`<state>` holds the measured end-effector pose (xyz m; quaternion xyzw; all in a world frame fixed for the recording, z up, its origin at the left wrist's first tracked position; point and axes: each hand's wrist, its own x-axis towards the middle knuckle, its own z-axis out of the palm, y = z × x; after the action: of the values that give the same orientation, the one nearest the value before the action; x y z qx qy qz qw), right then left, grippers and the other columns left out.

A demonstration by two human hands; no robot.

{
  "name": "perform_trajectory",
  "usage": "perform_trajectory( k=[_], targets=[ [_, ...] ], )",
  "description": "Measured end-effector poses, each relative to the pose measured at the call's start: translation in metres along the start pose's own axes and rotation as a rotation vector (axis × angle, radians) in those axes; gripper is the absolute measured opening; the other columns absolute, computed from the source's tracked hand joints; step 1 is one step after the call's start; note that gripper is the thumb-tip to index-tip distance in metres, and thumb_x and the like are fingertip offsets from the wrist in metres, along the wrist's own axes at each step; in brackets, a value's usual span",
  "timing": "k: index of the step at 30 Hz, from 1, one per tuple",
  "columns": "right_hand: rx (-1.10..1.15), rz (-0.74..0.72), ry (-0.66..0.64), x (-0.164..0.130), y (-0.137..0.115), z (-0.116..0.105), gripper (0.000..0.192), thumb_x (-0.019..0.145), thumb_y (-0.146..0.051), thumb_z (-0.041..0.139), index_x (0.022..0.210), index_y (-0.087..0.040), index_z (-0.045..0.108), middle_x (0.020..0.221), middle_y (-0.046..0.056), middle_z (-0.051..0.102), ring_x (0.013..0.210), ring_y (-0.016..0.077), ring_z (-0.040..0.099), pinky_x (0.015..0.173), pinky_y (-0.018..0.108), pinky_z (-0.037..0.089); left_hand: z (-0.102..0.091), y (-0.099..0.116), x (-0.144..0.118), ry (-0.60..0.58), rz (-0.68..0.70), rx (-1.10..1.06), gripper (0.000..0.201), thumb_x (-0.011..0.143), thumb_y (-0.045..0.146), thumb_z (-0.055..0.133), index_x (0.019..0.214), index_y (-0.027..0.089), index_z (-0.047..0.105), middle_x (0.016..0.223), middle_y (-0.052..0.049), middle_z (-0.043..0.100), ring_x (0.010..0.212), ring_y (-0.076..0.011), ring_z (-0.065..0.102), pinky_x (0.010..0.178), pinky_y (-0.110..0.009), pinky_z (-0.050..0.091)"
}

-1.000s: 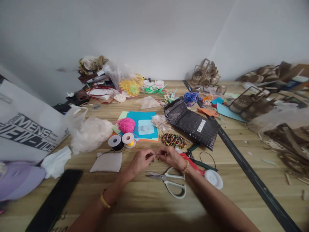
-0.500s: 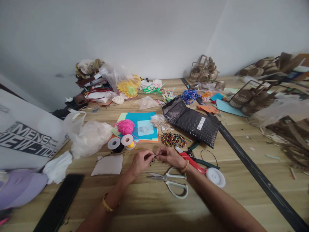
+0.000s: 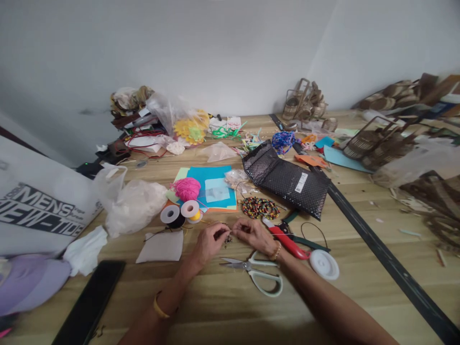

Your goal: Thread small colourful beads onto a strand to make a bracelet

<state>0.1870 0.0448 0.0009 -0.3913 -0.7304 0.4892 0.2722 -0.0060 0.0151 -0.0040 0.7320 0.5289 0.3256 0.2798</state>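
My left hand (image 3: 211, 241) and my right hand (image 3: 254, 235) meet fingertip to fingertip above the table, each closed in a pinch on a thin pale thread. Part of the thread (image 3: 282, 234) runs out past my right wrist toward the red-handled tool. Just below the fingertips is a small cluster of dark beads (image 3: 228, 239); whether they hang from the thread I cannot tell. Scissors with white handles (image 3: 265, 282) lie partly spread just under my right wrist. A coil of multicoloured beads (image 3: 260, 208) rests beyond my right hand.
Right of my hands are red-handled cutters (image 3: 289, 243) and a white spool (image 3: 324, 264). A black bubble mailer (image 3: 291, 182) lies behind. To the left are a black thread spool (image 3: 172, 216), a yellow thread spool (image 3: 190, 209), pink yarn (image 3: 187, 189) and a small white pouch (image 3: 160, 247).
The view has shifted slightly. Both hands keep their pinch at nearly the same spot, and the dark beads below the fingertips show a little more clearly.
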Motion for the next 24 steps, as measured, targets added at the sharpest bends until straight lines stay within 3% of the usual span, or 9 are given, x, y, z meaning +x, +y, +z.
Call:
perform_trajectory(
  k=[8,14,24],
  targets=[
    [0.202,0.028,-0.03,0.002,0.022,0.0,0.024,0.084,-0.037,0.06,0.076,-0.015,0.059,0.061,-0.003,0.048,0.056,0.0096,0.041,0.052,0.021,0.031,0.002,0.001,-0.006,-0.051,0.225,0.205,0.012,0.074,0.007,0.068,0.078,0.019,0.067,0.085,-0.005,0.062,0.093,-0.0219,0.055,0.083,-0.036,0.049],
    [0.165,0.004,-0.028,0.001,0.02,0.0,0.023,0.084,-0.036,0.06,0.075,-0.015,0.06,0.064,-0.002,0.051,0.059,0.0109,0.042,0.055,0.022,0.034,0.007,0.004,-0.01,-0.038,0.242,0.328,0.009,0.077,0.009,0.068,0.08,0.017,0.065,0.091,-0.008,0.058,0.102,-0.0253,0.051,0.087,-0.041,0.05],
    [0.187,0.003,-0.065,0.003,0.027,0.0,0.023,0.084,-0.038,0.061,0.076,-0.016,0.06,0.064,-0.002,0.05,0.058,0.0108,0.041,0.054,0.022,0.033,0.008,-0.001,-0.009,-0.028,0.27,0.343,0.008,0.082,0.011,0.063,0.08,0.018,0.066,0.089,-0.006,0.059,0.095,-0.0221,0.055,0.083,-0.038,0.051]
  ],
)
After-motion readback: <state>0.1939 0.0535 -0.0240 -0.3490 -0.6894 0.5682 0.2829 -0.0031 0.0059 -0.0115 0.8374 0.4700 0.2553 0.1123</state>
